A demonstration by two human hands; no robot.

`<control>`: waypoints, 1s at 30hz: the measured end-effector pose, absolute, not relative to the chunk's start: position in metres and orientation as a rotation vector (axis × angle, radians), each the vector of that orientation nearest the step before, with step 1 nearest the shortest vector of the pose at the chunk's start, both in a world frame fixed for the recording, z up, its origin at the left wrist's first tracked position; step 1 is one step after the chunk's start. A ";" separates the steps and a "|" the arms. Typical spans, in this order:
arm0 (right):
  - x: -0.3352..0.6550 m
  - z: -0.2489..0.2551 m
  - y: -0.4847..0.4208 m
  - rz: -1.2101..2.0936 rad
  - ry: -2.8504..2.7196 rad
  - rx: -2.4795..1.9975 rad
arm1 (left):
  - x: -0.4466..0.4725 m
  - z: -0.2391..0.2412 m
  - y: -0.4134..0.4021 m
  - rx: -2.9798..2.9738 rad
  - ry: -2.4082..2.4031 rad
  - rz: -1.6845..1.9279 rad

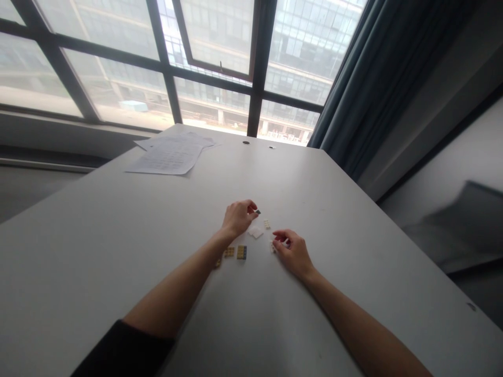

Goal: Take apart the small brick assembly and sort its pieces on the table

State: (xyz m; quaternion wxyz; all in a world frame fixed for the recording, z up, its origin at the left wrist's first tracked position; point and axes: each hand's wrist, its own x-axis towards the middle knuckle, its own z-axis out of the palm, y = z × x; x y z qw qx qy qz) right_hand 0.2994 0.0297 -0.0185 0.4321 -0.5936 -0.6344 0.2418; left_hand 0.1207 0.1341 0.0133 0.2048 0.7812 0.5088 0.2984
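My left hand (pixel 238 215) is over the table with its fingertips pinched on a small dark toy brick (pixel 258 212). My right hand (pixel 294 252) rests a little nearer and to the right, fingers curled, with a white studded toy brick (pixel 272 246) at the thumb; the fingers partly hide it. Between the hands lie smooth white flat pieces (pixel 255 232) and another white studded brick (pixel 266 224). Closer to me are a tan and blue-grey brick (pixel 241 252) and a tan brick (pixel 229 252). One more tan brick (pixel 217 263) is partly covered by my left forearm.
The white table (pixel 157 225) stretches toward a large window. Printed papers (pixel 168 154) overlap at its far left. Two small round fittings, one of them dark (pixel 245 143), are set near the far edge. A dark curtain (pixel 353 89) hangs at the right.
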 end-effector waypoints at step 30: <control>0.301 0.002 0.041 0.860 -1.527 -1.392 | 0.075 0.017 0.076 1.147 0.650 1.031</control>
